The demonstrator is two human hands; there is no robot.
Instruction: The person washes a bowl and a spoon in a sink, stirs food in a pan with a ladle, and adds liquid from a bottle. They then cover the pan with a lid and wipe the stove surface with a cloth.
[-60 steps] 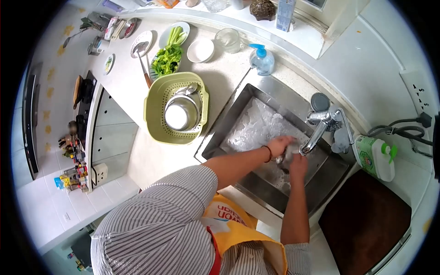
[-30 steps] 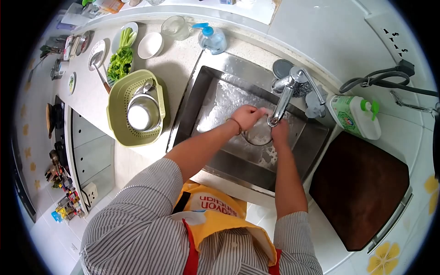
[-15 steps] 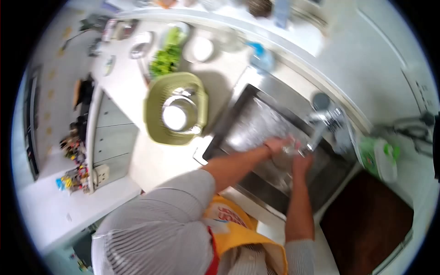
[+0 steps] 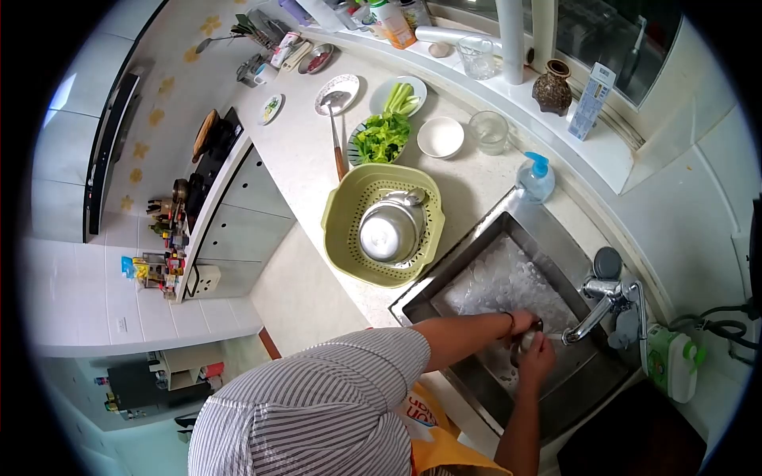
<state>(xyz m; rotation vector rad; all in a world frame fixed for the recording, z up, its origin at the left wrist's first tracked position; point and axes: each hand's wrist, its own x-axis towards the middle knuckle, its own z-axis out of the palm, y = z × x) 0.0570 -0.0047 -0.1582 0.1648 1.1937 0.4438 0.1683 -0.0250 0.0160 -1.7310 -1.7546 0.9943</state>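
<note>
In the stainless steel sink (image 4: pixel 444 305) both hands are close together at the tap's water stream. My left hand (image 4: pixel 520 323), a dark band on its wrist, is closed at the upper side of a small silver and dark roundish item (image 4: pixel 525 343). My right hand (image 4: pixel 539 358) has its fingers curled round the lower side of the same item. The fingers hide most of it, so I cannot tell its kind. The chrome tap (image 4: pixel 591 317) reaches over the sink beside the right hand. Foamy water (image 4: pixel 508 278) covers part of the sink floor.
A green colander basket (image 4: pixel 337 226) with metal cookware stands left of the sink. Behind it are leafy greens (image 4: pixel 381 139), a white bowl (image 4: pixel 440 138), a glass (image 4: pixel 489 132) and a spatula (image 4: pixel 336 151). A blue soap bottle (image 4: pixel 536 181) stands at the sink's back corner.
The view has shifted, so the counter and sink sit further right and sharper. Both hands stay together by the tap, now with a silver and dark item visible between them.
</note>
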